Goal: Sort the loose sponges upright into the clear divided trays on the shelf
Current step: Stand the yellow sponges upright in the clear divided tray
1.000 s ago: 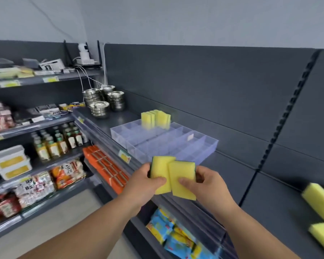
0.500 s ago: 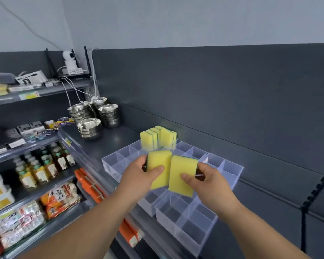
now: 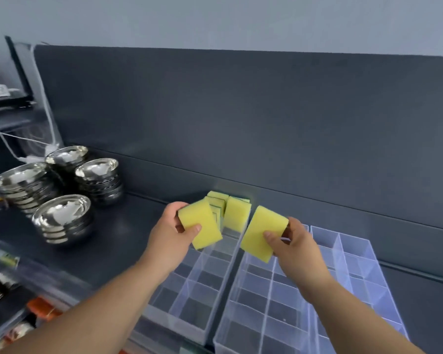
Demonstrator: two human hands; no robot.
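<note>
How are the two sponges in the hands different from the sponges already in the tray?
The sponge in the left hand and the sponge in the right hand are tilted in the air; the stored sponges stand upright in the tray's back compartments. The held ones are apart; the stored ones are packed together. All are yellow blocks.

Even, soft indoor light fills the scene, bright enough to show colour clearly, with no hard shadows. The stacked steel bowls [image 3: 62, 215] near the left end of the shelf [image 3: 128, 226] carry white glare patches on their insides, suggesting light from above. The clear trays [image 3: 266, 302] show pale reflections along their walls. The wide lens bends straight lines: the top edge of the dark back panel [image 3: 266, 118] curves and the left side leans. Motion blur softens the whole picture, worst at the lower left corner.
</note>
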